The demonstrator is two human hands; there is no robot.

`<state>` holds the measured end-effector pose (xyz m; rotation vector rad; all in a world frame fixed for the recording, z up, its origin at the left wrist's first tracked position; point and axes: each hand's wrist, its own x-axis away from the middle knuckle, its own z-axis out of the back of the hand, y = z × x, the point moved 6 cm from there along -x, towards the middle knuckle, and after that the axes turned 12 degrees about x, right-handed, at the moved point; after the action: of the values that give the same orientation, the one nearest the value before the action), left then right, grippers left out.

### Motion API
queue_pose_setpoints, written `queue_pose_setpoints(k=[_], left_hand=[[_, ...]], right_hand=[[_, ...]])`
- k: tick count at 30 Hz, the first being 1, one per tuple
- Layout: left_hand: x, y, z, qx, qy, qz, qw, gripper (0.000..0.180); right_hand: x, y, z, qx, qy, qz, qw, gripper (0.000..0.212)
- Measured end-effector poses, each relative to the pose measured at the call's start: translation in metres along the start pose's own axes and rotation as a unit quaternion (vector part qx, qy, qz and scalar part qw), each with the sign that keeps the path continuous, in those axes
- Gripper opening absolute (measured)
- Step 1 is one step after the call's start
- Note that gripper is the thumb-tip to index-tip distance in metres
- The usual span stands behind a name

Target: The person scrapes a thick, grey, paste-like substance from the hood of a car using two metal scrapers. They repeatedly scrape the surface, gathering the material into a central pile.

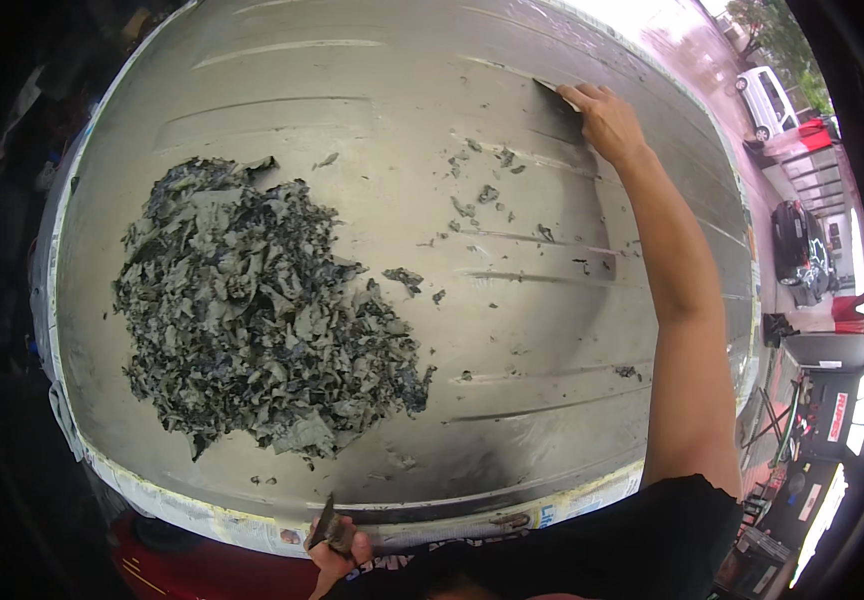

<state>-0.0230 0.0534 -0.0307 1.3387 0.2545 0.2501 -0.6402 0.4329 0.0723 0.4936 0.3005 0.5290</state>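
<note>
My right hand [607, 122] reaches far across a ribbed, bare-metal vehicle roof [392, 220]. Its fingers are closed on a dark flat scraper [559, 108], whose edge lies at the metal. By the near edge, my left hand [337, 550] is wrapped round a putty knife [325, 522] with a dirty, upright blade; part of its handle is hidden. A big heap of grey, peeled paint flakes [252, 310] covers the left half of the roof. Smaller loose flakes [489, 194] are scattered between the heap and my right arm.
Newspaper and tape masking [592, 495] runs along the roof's edge. Red bodywork [207, 560] shows below at the near left. To the right are a white van [767, 102], a dark car [802, 250] and workshop equipment [797, 490].
</note>
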Motion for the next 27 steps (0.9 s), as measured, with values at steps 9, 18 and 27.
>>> queue_pose_setpoints(k=[9, 18, 27], left_hand=[[-0.008, -0.024, 0.024, 0.104, -0.080, 0.312, 0.941, 0.042], [-0.024, -0.008, 0.018, 0.067, -0.081, 0.235, 0.966, 0.038], [-0.007, -0.022, 0.017, 0.113, 0.098, 0.188, 0.971, 0.045]], right_hand=[[-0.012, 0.011, -0.001, 0.023, 0.025, 0.008, 0.999, 0.063], [-0.002, 0.001, -0.009, 0.046, 0.039, 0.009, 0.998, 0.060], [0.004, 0.065, 0.023, -0.381, 0.225, -0.342, 0.829, 0.022]])
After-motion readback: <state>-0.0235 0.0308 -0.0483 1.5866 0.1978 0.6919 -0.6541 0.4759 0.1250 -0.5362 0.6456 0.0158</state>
